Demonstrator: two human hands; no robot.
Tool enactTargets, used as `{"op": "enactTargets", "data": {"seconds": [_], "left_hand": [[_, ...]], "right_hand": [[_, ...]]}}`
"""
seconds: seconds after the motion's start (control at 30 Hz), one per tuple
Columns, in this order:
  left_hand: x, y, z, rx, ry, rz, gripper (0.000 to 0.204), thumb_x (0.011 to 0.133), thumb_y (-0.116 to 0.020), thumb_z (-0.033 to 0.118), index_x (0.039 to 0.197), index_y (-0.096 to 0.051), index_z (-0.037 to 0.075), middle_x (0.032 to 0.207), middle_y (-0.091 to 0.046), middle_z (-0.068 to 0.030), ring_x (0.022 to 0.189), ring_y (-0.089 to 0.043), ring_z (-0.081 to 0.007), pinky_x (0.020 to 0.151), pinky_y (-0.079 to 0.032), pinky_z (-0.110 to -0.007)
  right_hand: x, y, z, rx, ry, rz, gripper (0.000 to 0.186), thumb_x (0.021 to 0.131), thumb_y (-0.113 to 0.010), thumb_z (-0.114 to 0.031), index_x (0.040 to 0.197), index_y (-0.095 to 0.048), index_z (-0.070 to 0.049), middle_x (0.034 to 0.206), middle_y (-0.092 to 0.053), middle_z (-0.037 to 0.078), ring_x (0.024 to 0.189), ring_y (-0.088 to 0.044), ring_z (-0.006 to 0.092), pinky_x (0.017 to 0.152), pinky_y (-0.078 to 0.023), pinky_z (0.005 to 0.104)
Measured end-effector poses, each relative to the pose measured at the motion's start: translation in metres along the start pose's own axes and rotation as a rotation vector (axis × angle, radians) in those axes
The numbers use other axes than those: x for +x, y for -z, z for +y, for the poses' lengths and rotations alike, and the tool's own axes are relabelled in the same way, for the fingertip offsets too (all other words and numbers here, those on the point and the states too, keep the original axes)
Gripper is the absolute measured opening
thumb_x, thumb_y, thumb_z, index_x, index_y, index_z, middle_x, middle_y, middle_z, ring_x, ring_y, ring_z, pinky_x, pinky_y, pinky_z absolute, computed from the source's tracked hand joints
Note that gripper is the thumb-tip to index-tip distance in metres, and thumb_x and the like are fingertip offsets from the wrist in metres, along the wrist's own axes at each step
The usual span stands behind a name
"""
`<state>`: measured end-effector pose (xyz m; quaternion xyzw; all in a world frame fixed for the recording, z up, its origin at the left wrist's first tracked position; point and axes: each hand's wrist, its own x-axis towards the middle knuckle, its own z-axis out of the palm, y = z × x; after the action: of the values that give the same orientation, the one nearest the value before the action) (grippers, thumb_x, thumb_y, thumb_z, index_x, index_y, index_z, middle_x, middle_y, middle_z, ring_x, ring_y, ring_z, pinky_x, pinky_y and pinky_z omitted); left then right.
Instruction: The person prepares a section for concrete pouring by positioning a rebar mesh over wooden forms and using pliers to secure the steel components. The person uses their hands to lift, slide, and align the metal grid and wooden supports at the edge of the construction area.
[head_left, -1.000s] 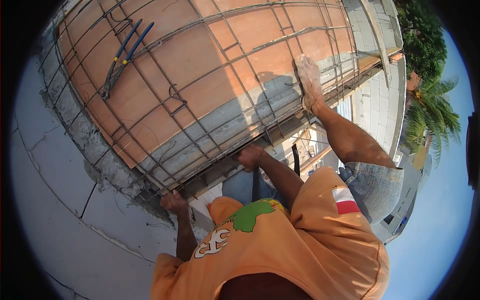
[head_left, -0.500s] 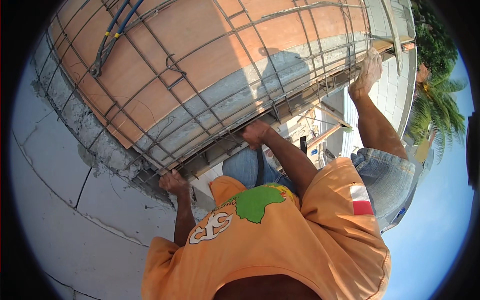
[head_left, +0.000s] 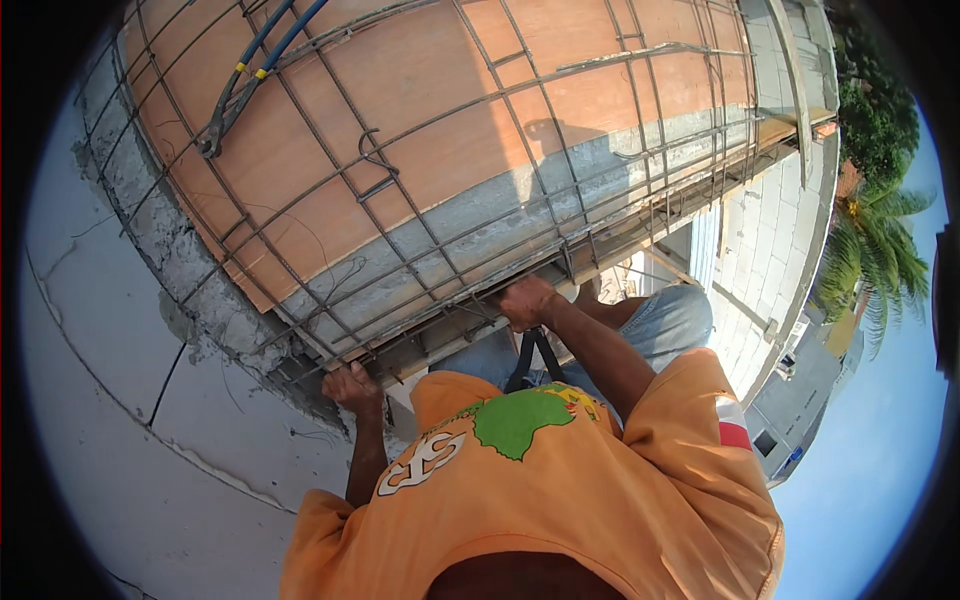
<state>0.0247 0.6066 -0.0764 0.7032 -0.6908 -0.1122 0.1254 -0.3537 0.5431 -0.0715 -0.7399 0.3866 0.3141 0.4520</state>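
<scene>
My left hand (head_left: 352, 388) is closed at the near left corner of a rebar mesh (head_left: 440, 245), its fingers curled over the edge there. Farther right, my right hand (head_left: 528, 302) is closed over the long edge board (head_left: 455, 332) that runs below the mesh. The undersides of both grips are hidden, so whether bars are also within them cannot be told. Beneath the mesh lie orange-brown plywood panels (head_left: 410, 120) and a grey concrete strip (head_left: 470, 215). Blue-handled bolt cutters (head_left: 243, 85) rest on the mesh at the upper left, away from both hands.
A rough concrete edge (head_left: 165, 225) and a pale block wall (head_left: 110, 330) stand to the left. Below the edge board, my bent leg in jeans (head_left: 672, 322) hangs over a drop. Another block wall (head_left: 770, 240) rises at the right, with a palm (head_left: 880, 240) beyond.
My right foot has come down off the far right end of the edge, and that leg is now bent below the board, closer to my right hand. Both hands keep their places.
</scene>
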Motion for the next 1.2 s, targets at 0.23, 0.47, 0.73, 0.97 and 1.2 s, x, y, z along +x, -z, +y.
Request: {"op": "enactTargets", "data": {"seconds": [0.23,0.47,0.73,0.97,1.2], "left_hand": [[-0.002,0.003,0.001,0.022,0.016,-0.007,0.034,0.096,-0.043,0.022,0.070,-0.049,0.001,0.072,-0.047,-0.0165,0.072,-0.045,-0.0335,0.073,-0.033,-0.045],[-0.008,0.003,-0.004,0.012,0.043,-0.054,0.035,0.096,-0.042,0.023,0.073,-0.052,-0.001,0.073,-0.048,-0.0170,0.074,-0.046,-0.0343,0.074,-0.034,-0.047],[-0.007,-0.006,-0.003,0.017,0.021,-0.013,0.033,0.096,-0.043,0.023,0.081,-0.055,-0.002,0.078,-0.051,-0.0184,0.076,-0.048,-0.0351,0.076,-0.035,-0.046],[-0.010,-0.005,-0.005,0.097,-0.027,0.042,0.029,0.094,-0.045,0.021,0.077,-0.053,-0.001,0.075,-0.048,-0.0178,0.074,-0.046,-0.0353,0.074,-0.034,-0.046],[-0.004,-0.004,-0.005,0.055,-0.022,0.075,0.034,0.095,-0.041,0.024,0.074,-0.051,-0.001,0.075,-0.048,-0.0196,0.073,-0.045,-0.0356,0.075,-0.033,-0.045]], "right_hand": [[0.011,-0.033,0.009,-0.018,0.059,0.026,0.028,0.065,-0.069,-0.029,0.081,-0.073,-0.006,0.082,-0.071,0.018,0.084,-0.070,0.0330,0.075,-0.056,0.0430],[0.004,0.018,-0.008,-0.007,0.025,-0.143,0.027,0.066,-0.069,-0.027,0.081,-0.073,-0.005,0.081,-0.071,0.018,0.081,-0.070,0.0332,0.073,-0.056,0.0419],[-0.004,0.020,-0.004,-0.018,0.039,-0.077,0.027,0.066,-0.068,-0.029,0.080,-0.073,-0.006,0.081,-0.070,0.017,0.080,-0.070,0.0326,0.071,-0.056,0.0437],[-0.005,0.018,-0.004,-0.003,0.087,-0.030,0.027,0.065,-0.069,-0.029,0.078,-0.072,-0.005,0.076,-0.069,0.016,0.079,-0.069,0.0338,0.072,-0.056,0.0440],[-0.004,0.023,-0.009,0.048,0.061,-0.069,0.029,0.064,-0.068,-0.025,0.082,-0.072,-0.003,0.080,-0.069,0.018,0.083,-0.069,0.0340,0.074,-0.056,0.0433]]}}
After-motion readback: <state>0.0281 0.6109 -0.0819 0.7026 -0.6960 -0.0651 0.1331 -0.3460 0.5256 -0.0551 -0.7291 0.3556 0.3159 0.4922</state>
